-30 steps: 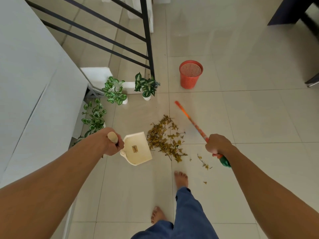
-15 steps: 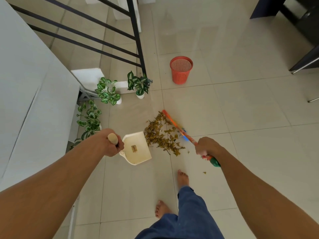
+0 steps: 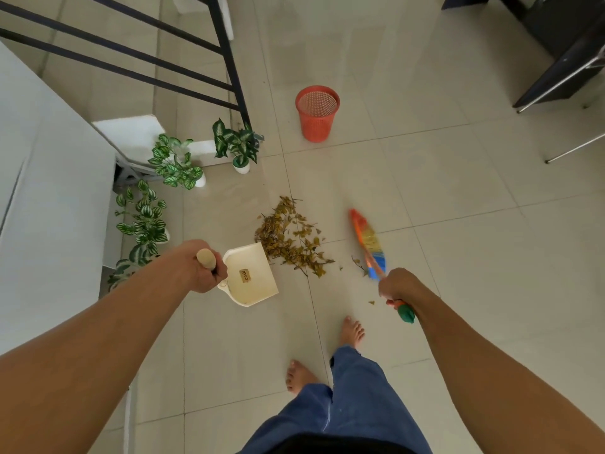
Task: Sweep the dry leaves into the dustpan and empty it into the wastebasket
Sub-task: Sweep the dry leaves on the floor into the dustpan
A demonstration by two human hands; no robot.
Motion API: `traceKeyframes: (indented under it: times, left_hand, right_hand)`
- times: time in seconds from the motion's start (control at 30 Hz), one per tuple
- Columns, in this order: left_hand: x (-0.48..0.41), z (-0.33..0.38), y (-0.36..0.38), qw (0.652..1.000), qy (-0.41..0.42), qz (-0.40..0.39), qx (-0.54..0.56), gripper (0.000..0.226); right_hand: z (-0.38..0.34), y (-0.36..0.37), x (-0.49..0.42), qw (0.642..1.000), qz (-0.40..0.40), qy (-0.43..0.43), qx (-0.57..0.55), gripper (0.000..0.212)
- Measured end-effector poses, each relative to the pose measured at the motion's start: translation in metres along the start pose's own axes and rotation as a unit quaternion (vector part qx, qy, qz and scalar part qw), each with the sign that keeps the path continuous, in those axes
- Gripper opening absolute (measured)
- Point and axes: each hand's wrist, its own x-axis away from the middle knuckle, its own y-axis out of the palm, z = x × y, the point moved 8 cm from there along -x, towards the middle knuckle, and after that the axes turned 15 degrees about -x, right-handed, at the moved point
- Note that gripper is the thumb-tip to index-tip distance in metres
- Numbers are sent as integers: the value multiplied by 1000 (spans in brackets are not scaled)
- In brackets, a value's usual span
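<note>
A pile of dry yellow-brown leaves point(image 3: 289, 237) lies on the tiled floor. The cream dustpan point(image 3: 250, 278) rests on the floor with its open lip touching the pile's left side. My left hand point(image 3: 199, 267) grips its wooden handle. My right hand point(image 3: 397, 286) holds a small multicoloured broom point(image 3: 368, 244) by its orange and green handle. The bristles sit to the right of the pile, apart from it. A few stray leaves point(image 3: 358, 265) lie near the broom. The orange mesh wastebasket point(image 3: 317, 113) stands upright farther away on the floor.
Three potted green plants point(image 3: 176, 165) stand left of the leaves beside a white ledge point(image 3: 49, 198) and a black stair railing point(image 3: 226, 54). Dark furniture with metal legs point(image 3: 563, 54) fills the upper right. My bare feet point(image 3: 352, 330) stand just behind the pile.
The broom has swung from against the pile's right edge out to the right, clear of it. The pile sits closer to the dustpan lip. The dustpan hand has stayed put.
</note>
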Motion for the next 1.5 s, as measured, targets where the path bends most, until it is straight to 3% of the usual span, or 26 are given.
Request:
traceKeyframes:
  times: [0.17,0.3,0.43,0.53,0.67,0.77,0.83,1.0,1.27,1.37,1.5]
  left_hand:
    - [-4,-1,18,1000,-6,0,-31,8]
    - [-3,-2,29,999,-6,0,-36,5]
    - [-4,-4,31,999,-12,-6,-35,4]
    - [-4,-3,31,999,-12,-7,-36,8]
    - [-1,-1,34,999,-5,-9,-39,8]
    - [4,0,37,999,3,0,-40,9]
    - [7,2,38,999,7,0,-41,11]
    - [10,9,36,1000,10,0,-26,13]
    - [12,16,24,1000,21,-5,-7,18]
    - [12,17,17,1000,22,-7,2,20]
    - [14,14,15,1000,19,-8,2,7]
  right_hand:
    - [5,11,11,999,-32,-34,-11,21]
    - [0,-2,15,998,10,-65,17,18]
    - [13,-16,20,997,46,-29,52,3]
    - [31,-21,26,997,19,19,73,23]
    - [58,-11,26,995,-41,71,-56,22]
    - [58,3,21,974,-59,90,-202,18]
    - [45,14,20,962,-72,105,-242,20]
    - [-1,22,15,971,-113,76,-199,18]
    - [-34,-22,28,995,-63,-1,-78,7]
    - [-36,-7,30,990,-78,2,-118,4]
    - [-39,30,26,950,-125,54,-281,14]
